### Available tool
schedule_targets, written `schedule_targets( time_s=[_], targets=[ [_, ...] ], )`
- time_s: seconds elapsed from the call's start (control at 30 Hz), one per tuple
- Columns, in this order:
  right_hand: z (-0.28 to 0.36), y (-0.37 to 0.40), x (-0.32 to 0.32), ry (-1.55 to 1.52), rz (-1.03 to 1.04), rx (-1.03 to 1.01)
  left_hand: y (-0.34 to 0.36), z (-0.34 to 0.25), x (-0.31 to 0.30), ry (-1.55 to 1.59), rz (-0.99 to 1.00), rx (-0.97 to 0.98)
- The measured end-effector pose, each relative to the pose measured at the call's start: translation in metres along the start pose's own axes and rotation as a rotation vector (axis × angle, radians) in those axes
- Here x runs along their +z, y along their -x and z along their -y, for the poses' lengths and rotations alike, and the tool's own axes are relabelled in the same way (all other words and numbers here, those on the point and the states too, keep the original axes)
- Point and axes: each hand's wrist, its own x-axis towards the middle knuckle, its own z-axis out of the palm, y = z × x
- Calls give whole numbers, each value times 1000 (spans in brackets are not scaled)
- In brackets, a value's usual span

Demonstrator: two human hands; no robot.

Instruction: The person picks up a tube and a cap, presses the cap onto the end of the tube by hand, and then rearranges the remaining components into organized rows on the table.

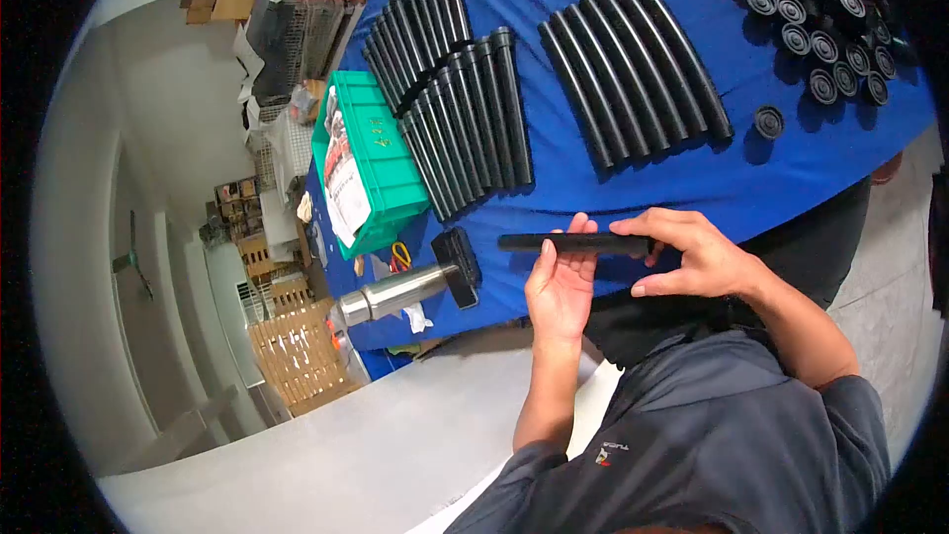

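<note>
A straight black tube (573, 243) lies level above the near edge of the blue-covered table. My left hand (561, 292) is turned palm up, with the tube across its fingers and the thumb against its near side. At the tube's right end is my right hand (697, 252), its fingers curled round that end while the thumb stands apart below. The right hand partly hides this end. Beyond my hands, a row of several black tubes (633, 74) rests on the cloth, and a lone round black cap (768, 122) sits to its right.
Two rows of capped black tubes (474, 129) lean beside a green crate (381, 153) holding papers. A steel cylinder with a black flat end (405, 292) lies near the table's left edge. Several round black caps (820, 44) cluster at the far right on the blue cloth (672, 178).
</note>
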Motion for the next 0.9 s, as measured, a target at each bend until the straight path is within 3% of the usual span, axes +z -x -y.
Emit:
schedule_targets(
  time_s=[0.07,0.13,0.23,0.27,0.33,0.37,0.43,0.47,0.57,0.73,0.9],
  targets=[
    [10,-1,-2,-108,23,121,1,8,-2,-29,-74,-35],
    [-3,2,0,-6,-26,13,3,15,10,-51,-179,-94],
    [-9,5,2,34,-62,-28,10,6,2,-370,9,-298],
    [-7,4,1,33,-75,-20,16,4,7,-641,13,-308],
    [-11,6,3,103,-106,-59,29,2,17,-885,65,-65],
    [-7,8,0,66,-57,46,31,2,22,-990,54,111],
    [-9,9,1,1,-83,13,17,-7,30,-1588,233,807],
    [-8,9,-2,-18,-67,46,12,-6,41,-1695,269,948],
    [-16,9,2,-159,-98,-16,-4,3,48,-1804,357,929],
    [-13,10,1,-13,-89,44,-10,-2,39,-1732,402,710],
    [-20,6,4,-86,-156,-166,-2,-8,58,-1808,483,640]
  ],
)
